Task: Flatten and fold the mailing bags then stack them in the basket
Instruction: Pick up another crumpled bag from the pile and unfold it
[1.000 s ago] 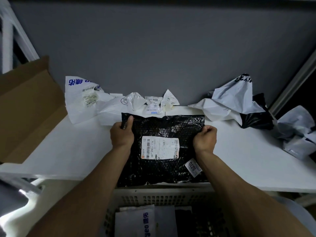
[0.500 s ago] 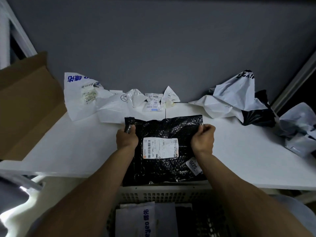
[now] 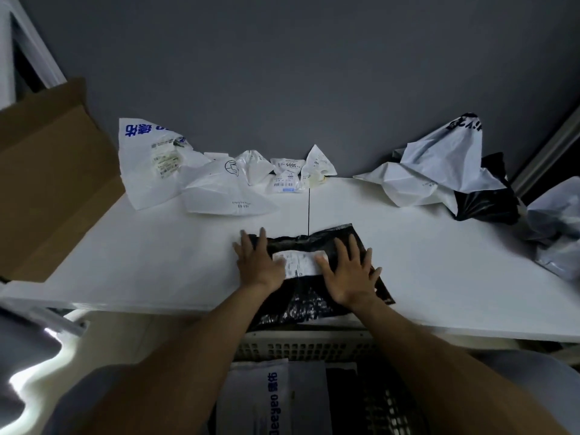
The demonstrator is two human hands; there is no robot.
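Pressing down on black bag [image 3: 301,301] with left hand [image 3: 259,266] and right hand [image 3: 348,276], palms flat, fingers straight and spread. Grip fully open on both sides, nothing pinched or held, just pushing on the plastic. Black bag flat on tabletop [image 3: 157,262], close to body, near end reaching tabletop's front edge right above basket [image 3: 301,346]; far end rumpled. White label [image 3: 298,263] showing between the hands, partly covered by both. Left hand over bag's left edge, right hand on right half.

In basket below: printed bag [image 3: 254,397], white with blue lettering, lying flat beside darker flat ones; count unclear.

Along back of tabletop, against grey wall [image 3: 282,73]: crumpled white bags [image 3: 150,164] at left, small packets [image 3: 287,177] in middle, big white bag [image 3: 439,174] at right touching crumpled black bag [image 3: 486,199]. Grey bags [image 3: 555,227] at far right. Cardboard box [image 3: 53,171] left of tabletop, flap up.
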